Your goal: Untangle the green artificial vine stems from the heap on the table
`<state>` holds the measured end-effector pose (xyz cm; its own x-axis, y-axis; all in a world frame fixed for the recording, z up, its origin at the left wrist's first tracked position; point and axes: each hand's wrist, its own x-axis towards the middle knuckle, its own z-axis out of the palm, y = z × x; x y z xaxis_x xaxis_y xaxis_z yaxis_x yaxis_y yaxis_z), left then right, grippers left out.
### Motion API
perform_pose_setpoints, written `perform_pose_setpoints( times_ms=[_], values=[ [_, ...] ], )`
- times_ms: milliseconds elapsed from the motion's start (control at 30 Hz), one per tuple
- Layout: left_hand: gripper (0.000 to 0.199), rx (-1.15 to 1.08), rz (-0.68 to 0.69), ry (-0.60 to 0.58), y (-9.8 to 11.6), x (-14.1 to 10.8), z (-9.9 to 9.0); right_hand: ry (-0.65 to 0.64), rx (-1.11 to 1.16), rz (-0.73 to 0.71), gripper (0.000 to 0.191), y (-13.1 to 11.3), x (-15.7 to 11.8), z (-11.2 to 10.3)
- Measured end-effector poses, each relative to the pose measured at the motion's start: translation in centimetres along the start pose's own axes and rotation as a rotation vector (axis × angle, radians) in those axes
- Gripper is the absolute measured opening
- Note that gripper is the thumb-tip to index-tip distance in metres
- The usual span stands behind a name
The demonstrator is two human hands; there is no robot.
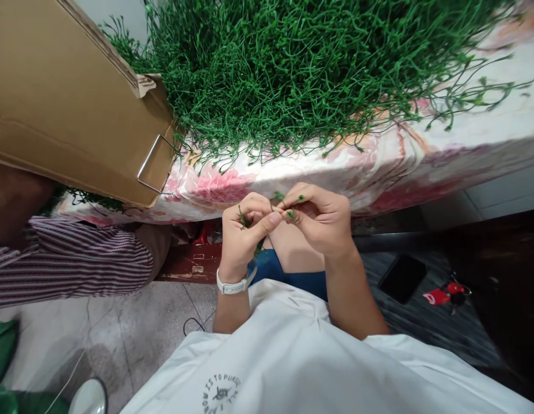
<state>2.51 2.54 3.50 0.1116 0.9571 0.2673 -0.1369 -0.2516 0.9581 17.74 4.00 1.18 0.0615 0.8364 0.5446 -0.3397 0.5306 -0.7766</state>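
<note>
Close together over my lap, both hands pinch thin green artificial plant stems (288, 213). My left hand (248, 230), with a white band at the wrist, is closed, and bits of green stem poke out between its fingers and below the palm. Thumb and forefinger of my right hand (322, 221) press together on the stems, their fingertips meeting those of the left. Small green tips show at the fingertips. Just beyond the hands, a large heap of the same green stems (267, 75) covers much of the table with its floral cloth (224, 187).
A cardboard sheet (77, 103) with a metal wire clip (150, 164) stands at left. Beside it sits another person in striped clothing (77, 261). On a dark surface at right lie a black phone (403, 278) and keys with a red tag (437, 296).
</note>
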Motion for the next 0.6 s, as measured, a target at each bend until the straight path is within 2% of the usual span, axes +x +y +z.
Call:
perform_pose_setpoints(
  times_ms=[67, 133, 200, 267, 300, 333, 367, 400, 467, 533, 600],
  values=[
    [0.027, 0.012, 0.043, 0.005, -0.1, -0.1, -0.5, -0.003, 0.0, -0.025, 0.008, -0.6, -0.5, -0.6],
    [0.034, -0.024, 0.074, 0.015, -0.1, -0.3, -1.0, -0.109, 0.09, -0.075, 0.007, -1.8, -1.0, -1.1],
    [0.03, -0.056, 0.074, 0.019, 0.1, -0.3, -1.3, -0.279, 0.203, -0.116, 0.019, -3.3, -0.6, -1.6],
    [0.026, -0.043, 0.037, 0.037, 0.4, -0.3, -1.3, -0.361, 0.252, -0.179, 0.036, -4.5, 1.6, -2.1],
    [0.027, -0.034, 0.015, 0.054, 0.7, -0.2, -1.2, -0.32, 0.242, -0.222, 0.042, -4.7, 3.4, -2.3],
    [0.029, -0.039, -0.006, 0.075, 1.0, -0.1, -0.9, -0.274, 0.226, -0.289, 0.037, -4.7, 5.5, -2.6],
    [0.031, -0.065, -0.026, 0.099, 1.2, 0.1, -0.7, -0.188, 0.164, -0.254, 0.026, -4.4, 7.7, -3.0],
    [0.032, -0.112, -0.041, 0.125, 1.5, 0.2, -0.4, -0.057, 0.086, -0.23, 0.027, -4.0, 9.8, -3.4],
    [0.035, -0.252, -0.062, 0.167, 2.1, 0.4, 0.1, 0.156, -0.308, -0.152, 0.041, -2.8, 12.5, -3.8],
    [0.039, -0.397, -0.092, 0.181, 2.6, 0.7, 0.4, 0.227, -0.44, -0.111, 0.039, -2.0, 12.4, -3.5],
    [0.042, -0.516, -0.131, 0.182, 2.9, 0.9, 0.3, 0.217, -0.41, -0.107, 0.027, -1.8, 9.9, -2.4]
  ],
)
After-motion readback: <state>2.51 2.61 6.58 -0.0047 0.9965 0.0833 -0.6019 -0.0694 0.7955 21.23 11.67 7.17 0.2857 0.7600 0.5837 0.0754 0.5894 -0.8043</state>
